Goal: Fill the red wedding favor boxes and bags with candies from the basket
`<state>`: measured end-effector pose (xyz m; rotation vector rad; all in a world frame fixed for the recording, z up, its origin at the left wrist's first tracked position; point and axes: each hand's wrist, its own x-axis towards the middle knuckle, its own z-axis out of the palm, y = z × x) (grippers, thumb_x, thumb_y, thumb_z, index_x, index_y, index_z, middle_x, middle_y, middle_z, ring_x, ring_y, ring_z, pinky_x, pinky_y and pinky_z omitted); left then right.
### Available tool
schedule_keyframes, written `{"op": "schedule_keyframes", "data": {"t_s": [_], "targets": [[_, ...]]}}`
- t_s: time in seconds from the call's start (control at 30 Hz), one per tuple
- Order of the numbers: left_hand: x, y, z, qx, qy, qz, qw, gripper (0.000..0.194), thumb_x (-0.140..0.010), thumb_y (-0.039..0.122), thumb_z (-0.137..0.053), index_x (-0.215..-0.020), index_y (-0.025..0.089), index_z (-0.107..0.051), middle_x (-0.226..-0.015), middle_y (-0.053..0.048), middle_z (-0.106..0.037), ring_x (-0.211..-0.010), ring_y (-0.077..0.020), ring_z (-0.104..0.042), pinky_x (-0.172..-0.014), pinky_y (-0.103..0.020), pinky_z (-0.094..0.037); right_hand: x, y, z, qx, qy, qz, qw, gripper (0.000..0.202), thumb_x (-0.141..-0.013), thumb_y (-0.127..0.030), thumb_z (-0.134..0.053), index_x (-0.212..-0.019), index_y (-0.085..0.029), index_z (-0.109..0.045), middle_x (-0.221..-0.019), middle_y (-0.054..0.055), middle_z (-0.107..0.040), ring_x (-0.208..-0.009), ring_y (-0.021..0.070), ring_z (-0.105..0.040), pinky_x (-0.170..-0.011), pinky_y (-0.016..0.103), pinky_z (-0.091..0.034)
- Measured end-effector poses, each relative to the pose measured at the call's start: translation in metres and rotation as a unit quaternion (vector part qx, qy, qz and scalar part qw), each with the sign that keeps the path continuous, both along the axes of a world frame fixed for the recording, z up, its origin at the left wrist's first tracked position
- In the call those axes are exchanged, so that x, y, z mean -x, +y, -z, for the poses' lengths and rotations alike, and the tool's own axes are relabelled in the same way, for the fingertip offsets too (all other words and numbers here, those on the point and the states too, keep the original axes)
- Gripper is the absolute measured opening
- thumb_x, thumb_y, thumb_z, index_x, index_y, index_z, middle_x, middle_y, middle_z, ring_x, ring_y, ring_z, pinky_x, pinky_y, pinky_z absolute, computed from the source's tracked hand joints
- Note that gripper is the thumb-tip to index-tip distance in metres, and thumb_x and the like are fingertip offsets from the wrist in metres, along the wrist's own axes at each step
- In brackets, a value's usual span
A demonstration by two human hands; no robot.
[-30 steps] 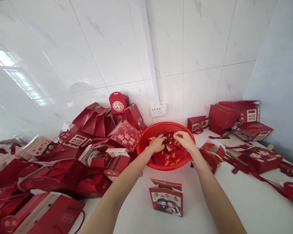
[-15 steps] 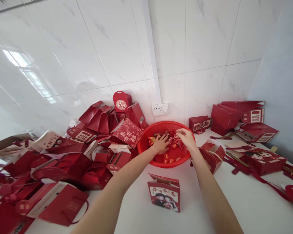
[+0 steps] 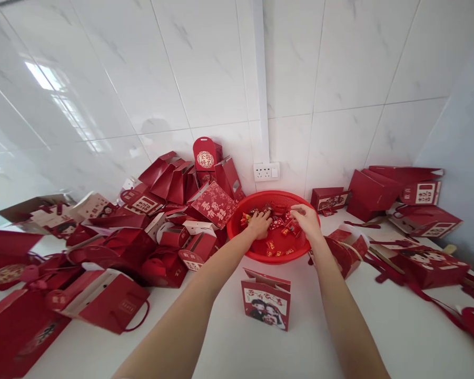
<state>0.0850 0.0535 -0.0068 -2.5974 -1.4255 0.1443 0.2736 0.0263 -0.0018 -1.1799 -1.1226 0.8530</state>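
Note:
A red plastic basket (image 3: 278, 259) holds small red and gold wrapped candies (image 3: 276, 223). My left hand (image 3: 259, 224) lies over the candies in its left half, fingers apart and touching the wrappers. Over the right side of the basket is my right hand (image 3: 307, 218), fingers curled and tips drawn together; whatever they hold, if anything, is too small to make out. In front of the basket, between my forearms, a red gift box (image 3: 265, 305) with a cartoon couple on it stands upright, its top partly unfolded.
Many red gift boxes (image 3: 122, 252) are heaped to the left. More boxes (image 3: 373, 192) stand at the back right, with ribbons (image 3: 426, 297) trailing over the white table (image 3: 237, 347). A round-topped red container (image 3: 345, 250) leans beside the basket. A socket (image 3: 266, 171) sits on the tiled wall.
The view has shifted slightly, so the basket and boxes appear a little higher and farther right. My left hand has moved slightly among the candies; my right hand stays over the basket's right side.

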Motion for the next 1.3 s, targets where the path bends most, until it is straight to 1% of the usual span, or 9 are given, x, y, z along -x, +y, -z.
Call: {"op": "schedule_keyframes", "data": {"t_s": [0.23,0.4,0.6,0.7,0.8,0.9,1.0,1.17,1.3], "targets": [[0.001,0.002,-0.002,0.008,-0.025,-0.024,0.999,0.041,-0.086,0.024,-0.06,-0.127,0.017,-0.064,-0.166,-0.017,-0.031,-0.139,-0.0355,-0.05,-0.117,-0.055,-0.036,-0.001,0.0,-0.001,0.001,0.007,-0.002,1.0,0.013,-0.067,-0.026,-0.067,-0.08,-0.022,-0.069,-0.091,0.006,-0.075,-0.08,0.0218,-0.071,-0.073,0.036,-0.058],[0.003,0.003,-0.004,0.027,-0.042,-0.009,0.999,0.046,-0.095,0.045,-0.051,-0.132,0.02,-0.061,-0.167,-0.016,-0.031,-0.14,-0.0354,-0.049,-0.117,-0.055,-0.035,0.001,0.001,0.001,-0.002,0.026,0.004,1.0,0.017,-0.067,-0.028,-0.067,-0.083,-0.022,-0.068,-0.091,0.005,-0.074,-0.076,0.0197,-0.07,-0.071,0.034,-0.059],[-0.006,-0.001,-0.006,0.072,-0.045,0.089,0.992,0.062,-0.094,0.051,-0.056,-0.148,0.022,-0.051,-0.168,-0.017,-0.029,-0.149,-0.0352,-0.038,-0.12,-0.052,-0.031,-0.004,0.007,0.002,-0.014,0.072,0.031,0.997,0.023,-0.067,-0.03,-0.065,-0.088,-0.022,-0.064,-0.09,0.005,-0.072,-0.078,0.0216,-0.072,-0.072,0.036,-0.06],[-0.019,0.0,-0.01,0.093,-0.044,0.161,0.982,0.065,-0.088,0.048,-0.067,-0.149,0.029,-0.052,-0.17,-0.012,-0.024,-0.152,-0.0341,-0.034,-0.124,-0.05,-0.026,-0.006,0.01,0.003,-0.027,0.085,0.04,0.995,0.025,-0.066,-0.033,-0.067,-0.088,-0.022,-0.063,-0.089,0.005,-0.071,-0.08,0.0232,-0.072,-0.073,0.038,-0.061],[-0.037,0.004,-0.01,0.099,-0.047,0.191,0.975,0.062,-0.089,0.044,-0.068,-0.148,0.032,-0.053,-0.17,-0.01,-0.024,-0.155,-0.0343,-0.028,-0.125,-0.054,-0.022,-0.007,0.011,0.004,-0.039,0.093,0.043,0.994,0.026,-0.066,-0.036,-0.069,-0.088,-0.023,-0.063,-0.087,0.005,-0.07,-0.08,0.0238,-0.071,-0.073,0.039,-0.061],[-0.052,0.01,-0.007,0.107,-0.048,0.174,0.978,0.06,-0.086,0.041,-0.072,-0.143,0.029,-0.058,-0.166,-0.013,-0.034,-0.152,-0.0369,-0.032,-0.122,-0.055,-0.029,-0.006,0.01,0.005,-0.046,0.099,0.047,0.993,0.027,-0.065,-0.036,-0.071,-0.087,-0.022,-0.063,-0.086,0.005,-0.071,-0.08,0.0237,-0.071,-0.073,0.039,-0.061],[-0.053,0.017,-0.003,0.119,-0.061,0.131,0.982,0.051,-0.086,0.034,-0.073,-0.135,0.022,-0.065,-0.154,-0.017,-0.051,-0.141,-0.0376,-0.048,-0.116,-0.054,-0.038,-0.005,0.009,0.005,-0.047,0.102,0.049,0.993,0.027,-0.064,-0.035,-0.072,-0.086,-0.022,-0.064,-0.086,0.005,-0.072,-0.081,0.0239,-0.072,-0.074,0.039,-0.061],[-0.03,0.031,-0.006,0.174,-0.13,0.032,0.976,0.035,-0.096,0.034,-0.066,-0.125,0.016,-0.064,-0.131,-0.012,-0.064,-0.117,-0.0268,-0.063,-0.102,-0.051,-0.053,-0.006,0.006,0.003,-0.041,0.101,0.042,0.993,0.025,-0.064,-0.034,-0.072,-0.084,-0.021,-0.065,-0.086,0.005,-0.072,-0.082,0.0239,-0.072,-0.077,0.039,-0.061],[-0.013,0.04,-0.009,0.22,-0.252,-0.037,0.942,0.033,-0.097,0.036,-0.064,-0.125,0.018,-0.063,-0.128,-0.01,-0.064,-0.112,-0.0247,-0.065,-0.094,-0.044,-0.057,-0.007,0.005,0.002,-0.034,0.093,0.032,0.995,0.024,-0.065,-0.033,-0.073,-0.084,-0.021,-0.065,-0.085,0.005,-0.072,-0.082,0.0237,-0.072,-0.077,0.039,-0.061]]}}
